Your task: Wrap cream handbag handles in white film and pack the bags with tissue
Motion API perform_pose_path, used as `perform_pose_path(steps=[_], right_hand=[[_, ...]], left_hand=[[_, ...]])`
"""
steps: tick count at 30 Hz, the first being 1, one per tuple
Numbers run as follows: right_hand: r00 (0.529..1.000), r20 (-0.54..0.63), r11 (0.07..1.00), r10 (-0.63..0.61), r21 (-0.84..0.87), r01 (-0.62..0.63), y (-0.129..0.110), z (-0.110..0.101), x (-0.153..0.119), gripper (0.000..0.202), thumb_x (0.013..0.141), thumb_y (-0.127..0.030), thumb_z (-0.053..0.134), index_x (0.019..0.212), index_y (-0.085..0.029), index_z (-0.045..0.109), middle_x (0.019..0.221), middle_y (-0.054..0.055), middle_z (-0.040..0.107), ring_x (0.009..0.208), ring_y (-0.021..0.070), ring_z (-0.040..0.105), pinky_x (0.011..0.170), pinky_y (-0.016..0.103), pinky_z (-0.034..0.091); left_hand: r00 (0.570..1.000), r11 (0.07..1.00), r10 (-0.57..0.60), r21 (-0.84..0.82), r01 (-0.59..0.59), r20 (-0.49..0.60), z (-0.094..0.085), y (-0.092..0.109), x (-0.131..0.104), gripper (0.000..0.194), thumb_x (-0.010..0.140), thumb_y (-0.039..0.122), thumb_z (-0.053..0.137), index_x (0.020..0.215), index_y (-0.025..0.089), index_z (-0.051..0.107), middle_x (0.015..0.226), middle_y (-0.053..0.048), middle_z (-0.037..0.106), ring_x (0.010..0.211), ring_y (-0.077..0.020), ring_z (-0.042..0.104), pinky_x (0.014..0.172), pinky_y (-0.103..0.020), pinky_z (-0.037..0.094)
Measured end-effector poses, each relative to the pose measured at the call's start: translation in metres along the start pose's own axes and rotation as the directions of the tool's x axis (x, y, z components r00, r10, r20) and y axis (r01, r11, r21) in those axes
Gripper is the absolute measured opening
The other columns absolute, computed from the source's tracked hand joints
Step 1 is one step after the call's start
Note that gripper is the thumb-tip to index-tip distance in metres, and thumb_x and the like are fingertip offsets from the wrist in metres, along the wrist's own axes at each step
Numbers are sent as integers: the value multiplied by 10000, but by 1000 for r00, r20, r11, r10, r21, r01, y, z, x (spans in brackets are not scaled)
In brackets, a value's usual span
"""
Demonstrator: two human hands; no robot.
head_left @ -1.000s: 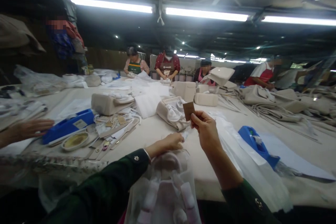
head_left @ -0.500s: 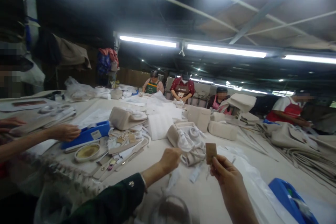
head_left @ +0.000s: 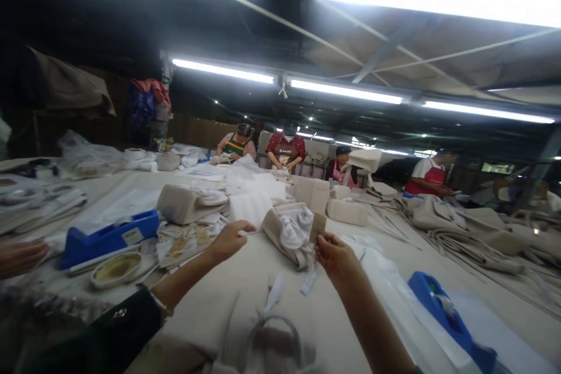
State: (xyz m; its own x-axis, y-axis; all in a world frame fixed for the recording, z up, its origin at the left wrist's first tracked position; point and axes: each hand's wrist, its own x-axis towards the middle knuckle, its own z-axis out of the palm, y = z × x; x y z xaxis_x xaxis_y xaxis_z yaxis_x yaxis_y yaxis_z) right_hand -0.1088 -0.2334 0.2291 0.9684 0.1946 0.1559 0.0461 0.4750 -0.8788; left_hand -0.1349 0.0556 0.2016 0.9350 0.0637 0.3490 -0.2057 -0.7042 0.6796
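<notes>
Brown card (head_left: 318, 228) | upright, pinched at lower edge, right fingertips (head_left: 322, 241)

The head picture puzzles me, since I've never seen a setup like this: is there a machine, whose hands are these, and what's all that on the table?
There's no robot here. A person wears one camera on the head, looking forward and down, so the two bare hands reaching in from below are the wearer's.

The right hand holds up a small brown card. The left hand is over the table, with nothing visible in it.

Just beyond them lies a beige bag with white wrapping. Farther left are a blue dispenser and a round dish; another blue dispenser is at right.

The hand at the left edge belongs to someone else.
</notes>
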Motion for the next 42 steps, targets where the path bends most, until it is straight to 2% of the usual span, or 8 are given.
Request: perform_pose_path(steps=[6,10,16,20,25,34,38,42], right_hand=[[997,43,997,68,-42,-66,4,8,-1,366,527,-294,910,743,-154,650,620,11,668,540,139,617,497,238,495],[994,96,996,59,-75,-52,3,13,-8,365,534,-327,906,725,-144,654,586,18,655,511,136,596,476,236,461],[989,136,995,54,-89,-42,10,10,-13,372,539,-355,901,688,-151,628,598,21,655,485,122,558,474,243,426],[991,124,995,57,-84,-47,15,3,-14,374,538,-364,897,665,-153,616,552,1,613,468,115,525,469,243,407],[996,85,997,34,-70,-28,22,-2,-14,381,514,-363,905,640,-144,620,526,-13,584,450,82,468,460,209,357],[995,-99,997,22,-72,-29,26,-15,-7,435,459,-387,913,714,-128,675,620,35,668,517,97,528,474,183,383],[994,-113,999,10,-35,-14,27,-18,-7,457,439,-383,925,729,-135,675,623,35,688,545,119,588,499,193,424],[990,-122,997,-72,30,76,22,-17,-6,502,449,-420,930,782,-153,665,693,64,729,650,189,687,619,270,522]], left_hand=[[973,862,170,-502,-70,157,38,80,-15,360,758,313,670,1080,151,678,1095,-89,711,1029,-226,641,829,-282,499],[976,716,177,-697,-39,127,57,104,-26,356,666,344,798,916,116,687,874,-92,731,789,-203,654,692,-276,466],[990,625,142,-777,-75,18,79,105,-29,210,664,263,787,761,121,666,721,-45,712,658,-169,630,617,-250,441],[989,593,149,-802,-73,20,80,105,-34,176,701,262,739,756,97,708,735,-79,720,695,-204,651,644,-274,463],[995,593,102,-804,-50,13,78,107,-37,141,670,245,726,697,119,668,654,-21,650,596,-130,542,588,-237,385],[977,264,127,-956,132,170,74,96,-34,167,623,281,671,664,151,573,727,-49,657,663,-161,547,672,-278,385],[981,371,180,-928,0,72,65,94,-35,140,670,265,642,694,167,547,885,-53,648,800,-188,553,764,-299,389],[973,692,214,-689,-216,-91,56,90,-34,103,680,245,632,689,177,555,836,-30,574,836,-199,516,800,-304,371]])
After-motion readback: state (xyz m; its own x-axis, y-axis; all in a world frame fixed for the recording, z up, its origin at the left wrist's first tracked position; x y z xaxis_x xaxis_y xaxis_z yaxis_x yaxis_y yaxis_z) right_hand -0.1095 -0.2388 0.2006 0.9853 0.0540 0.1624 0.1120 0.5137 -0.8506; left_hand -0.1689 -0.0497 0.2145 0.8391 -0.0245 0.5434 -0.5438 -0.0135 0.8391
